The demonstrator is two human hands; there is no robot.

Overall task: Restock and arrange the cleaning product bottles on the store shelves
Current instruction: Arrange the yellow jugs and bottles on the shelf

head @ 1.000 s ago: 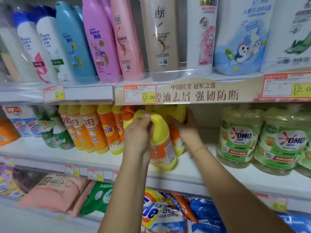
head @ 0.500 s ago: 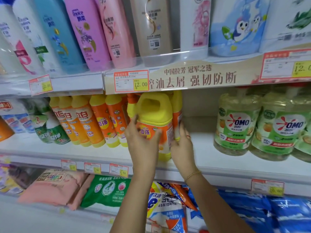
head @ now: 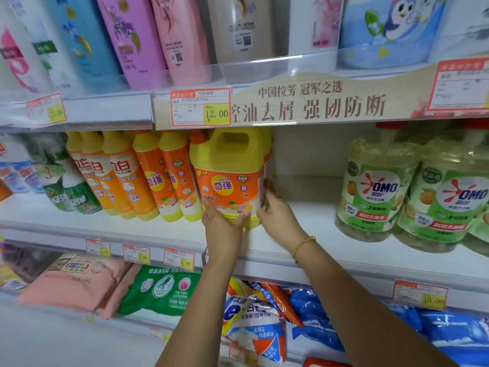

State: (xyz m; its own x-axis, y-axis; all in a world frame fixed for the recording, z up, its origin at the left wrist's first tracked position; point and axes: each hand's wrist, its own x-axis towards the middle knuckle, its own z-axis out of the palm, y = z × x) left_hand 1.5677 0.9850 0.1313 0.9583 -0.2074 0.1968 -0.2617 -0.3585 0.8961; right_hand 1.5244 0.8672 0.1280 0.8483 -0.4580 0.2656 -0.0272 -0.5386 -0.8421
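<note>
A big yellow jug with an orange label [head: 230, 170] stands upright on the white middle shelf [head: 304, 234], handle on top. My left hand [head: 223, 223] holds its lower front edge, thumb and fingers spread round the base. My right hand [head: 276, 213] touches the jug's right side near the bottom, fingers against the label edge. To the jug's left stands a row of slim yellow and orange bottles [head: 164, 176]. Another yellow jug stands behind it, mostly hidden.
Green OMO jars [head: 378, 189] stand at the right of the same shelf, with a bare gap between them and the jug. Shampoo bottles [head: 132, 35] fill the shelf above. Bags of washing powder [head: 254, 321] lie on the shelf below.
The jug has gone from tilted in both hands to upright on the shelf. Both hands slid down to its base, and the camera moved closer.
</note>
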